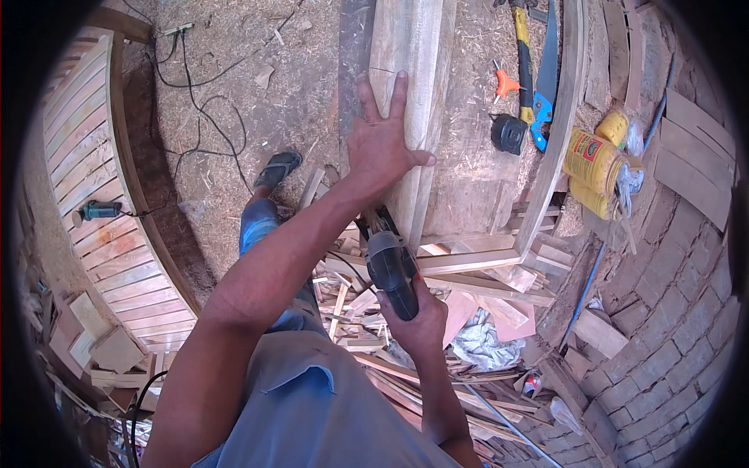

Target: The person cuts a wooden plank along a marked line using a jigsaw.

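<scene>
My left hand (pixel 381 144) lies on a long pale wooden board (pixel 413 47), its fingers spread apart and pressed down on the face. A short dark line crosses the board just beyond the fingertips. Below it, my right hand (pixel 420 321) is wrapped round the rear grip of a grey and black jigsaw (pixel 388 261). The jigsaw's front sits at the near end of the board, under my left wrist. Its blade is hidden, and I cannot tell whether it touches the wood.
Right of the board lie a tape measure (pixel 508 134), an orange tool (pixel 505 83), a yellow-black handled tool (pixel 521 54) and a blue-handled handsaw (pixel 543 105). Yellow containers (pixel 591 162) stand farther right. Offcuts (pixel 355 312) litter the floor. A slatted wooden panel (pixel 94 171) and black cable (pixel 195 109) are left.
</scene>
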`<state>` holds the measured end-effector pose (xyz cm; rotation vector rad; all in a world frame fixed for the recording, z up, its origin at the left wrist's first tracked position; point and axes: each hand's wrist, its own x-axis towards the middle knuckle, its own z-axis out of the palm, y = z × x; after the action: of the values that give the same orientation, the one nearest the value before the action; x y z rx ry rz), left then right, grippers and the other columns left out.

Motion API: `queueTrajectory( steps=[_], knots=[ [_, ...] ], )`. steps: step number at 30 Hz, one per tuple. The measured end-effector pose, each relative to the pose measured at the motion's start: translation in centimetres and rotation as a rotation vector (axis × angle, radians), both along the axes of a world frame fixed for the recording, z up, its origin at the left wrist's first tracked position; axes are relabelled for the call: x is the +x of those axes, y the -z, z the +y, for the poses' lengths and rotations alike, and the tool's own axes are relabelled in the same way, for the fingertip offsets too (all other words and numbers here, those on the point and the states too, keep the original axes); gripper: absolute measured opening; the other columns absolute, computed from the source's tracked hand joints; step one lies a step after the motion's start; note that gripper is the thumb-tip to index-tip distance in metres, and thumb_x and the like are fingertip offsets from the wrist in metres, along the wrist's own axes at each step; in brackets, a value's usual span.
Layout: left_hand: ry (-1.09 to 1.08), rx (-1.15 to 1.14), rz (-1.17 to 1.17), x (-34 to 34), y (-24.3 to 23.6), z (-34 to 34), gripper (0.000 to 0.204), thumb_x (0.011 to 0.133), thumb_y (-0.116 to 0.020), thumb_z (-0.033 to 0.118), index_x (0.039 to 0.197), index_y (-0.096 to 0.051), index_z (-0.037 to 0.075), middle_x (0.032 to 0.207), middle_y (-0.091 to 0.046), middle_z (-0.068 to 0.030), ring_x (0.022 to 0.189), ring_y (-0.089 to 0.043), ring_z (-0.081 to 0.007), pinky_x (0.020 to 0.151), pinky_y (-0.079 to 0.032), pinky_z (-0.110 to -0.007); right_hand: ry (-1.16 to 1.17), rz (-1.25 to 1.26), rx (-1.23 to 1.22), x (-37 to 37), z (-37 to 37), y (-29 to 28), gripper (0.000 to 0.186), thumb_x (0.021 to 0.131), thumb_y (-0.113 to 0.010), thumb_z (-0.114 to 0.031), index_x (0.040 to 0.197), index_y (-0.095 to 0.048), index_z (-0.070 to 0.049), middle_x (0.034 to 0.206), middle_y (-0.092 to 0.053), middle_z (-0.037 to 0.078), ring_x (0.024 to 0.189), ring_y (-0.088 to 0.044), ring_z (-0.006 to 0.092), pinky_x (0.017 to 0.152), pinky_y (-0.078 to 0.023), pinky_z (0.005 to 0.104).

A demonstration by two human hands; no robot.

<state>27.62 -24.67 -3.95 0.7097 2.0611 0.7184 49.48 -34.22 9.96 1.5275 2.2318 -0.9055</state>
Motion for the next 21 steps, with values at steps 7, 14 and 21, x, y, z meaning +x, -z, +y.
queueTrajectory(
  steps=[7,14,21],
  knots=[
    [-0.006,0.0,0.029,0.1,0.3,0.0,0.144,0.065,-0.099,0.045,0.172,-0.003,0.036,0.172,0.011,-0.0318,0.117,-0.063,-0.0508,0.099,-0.056,-0.052,0.009,-0.028,-0.01,-0.3,0.2,-0.2,0.066,0.082,-0.088,-0.036,0.126,-0.066,0.008,0.078,-0.075,0.016,0.07,-0.077,0.0274,0.067,-0.06,0.0363],
    [-0.021,0.04,0.045,0.2,0.5,-0.2,0.145,0.064,-0.1,0.045,0.172,-0.004,0.035,0.172,0.01,-0.0321,0.118,-0.063,-0.0523,0.101,-0.056,-0.052,0.041,-0.016,0.006,-0.8,0.0,-0.3,0.068,0.081,-0.09,-0.035,0.126,-0.066,0.01,0.077,-0.074,0.017,0.069,-0.077,0.0264,0.067,-0.06,0.0367],
    [0.003,0.013,-0.01,-0.1,-0.1,0.0,0.145,0.064,-0.1,0.044,0.172,-0.004,0.033,0.172,0.009,-0.0342,0.118,-0.063,-0.0538,0.101,-0.056,-0.052,0.068,-0.007,0.023,-1.2,-0.5,-0.2,0.069,0.081,-0.09,-0.035,0.126,-0.066,0.011,0.079,-0.075,0.018,0.07,-0.077,0.027,0.068,-0.06,0.0373]
  ],
)
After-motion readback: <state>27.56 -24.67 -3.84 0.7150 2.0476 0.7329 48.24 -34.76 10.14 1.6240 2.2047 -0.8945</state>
